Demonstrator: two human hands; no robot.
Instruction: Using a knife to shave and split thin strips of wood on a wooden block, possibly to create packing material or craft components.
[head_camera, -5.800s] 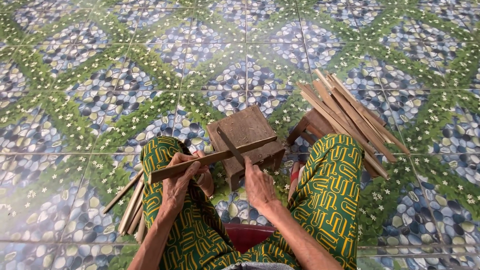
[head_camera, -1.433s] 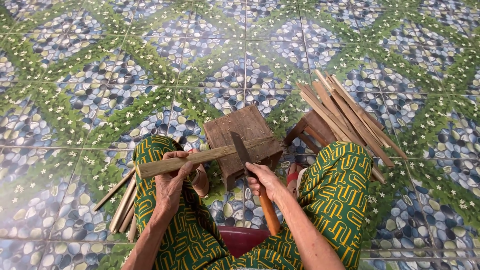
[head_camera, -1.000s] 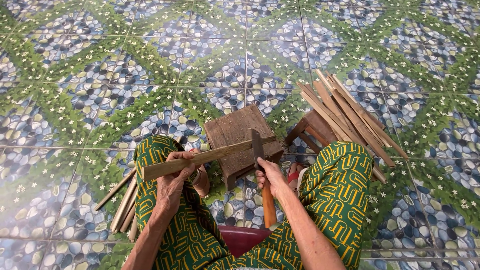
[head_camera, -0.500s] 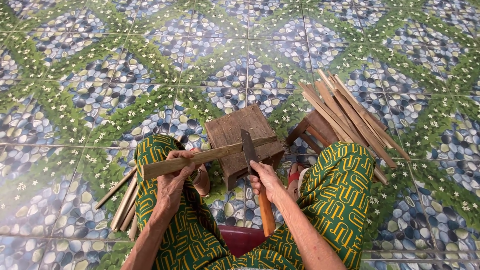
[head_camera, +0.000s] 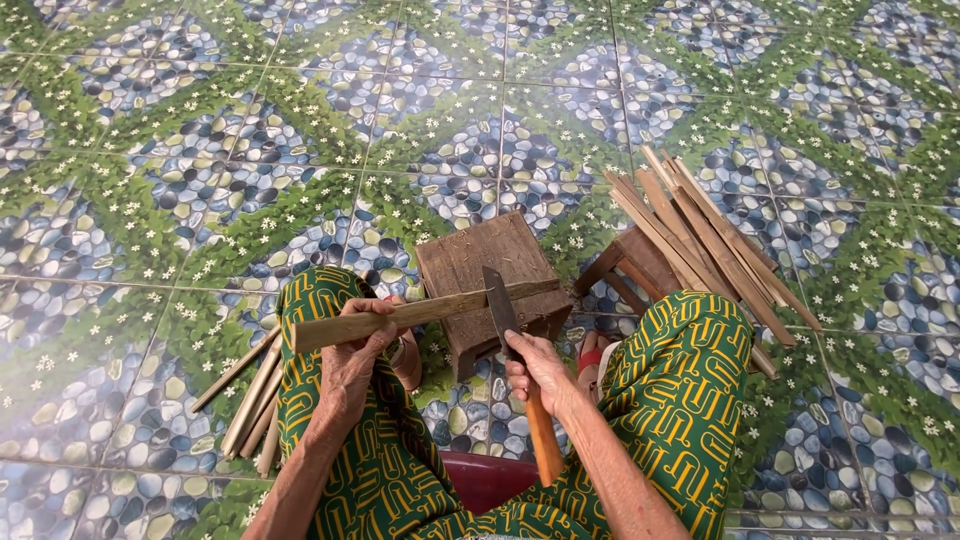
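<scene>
wooden block (head_camera: 480, 265) ahead — open tiled floor (head_camera: 250, 130) beyond

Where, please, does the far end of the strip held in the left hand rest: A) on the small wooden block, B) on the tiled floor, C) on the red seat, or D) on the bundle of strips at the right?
A: the strip in the left hand reaches onto the block, where the knife in the right hand meets it.

place: home floor, informal craft spot | evidence: patterned pebble-and-flower floor tiles (head_camera: 150, 150), low wooden stool (head_camera: 490, 270), bamboo strips (head_camera: 700, 240)
</scene>
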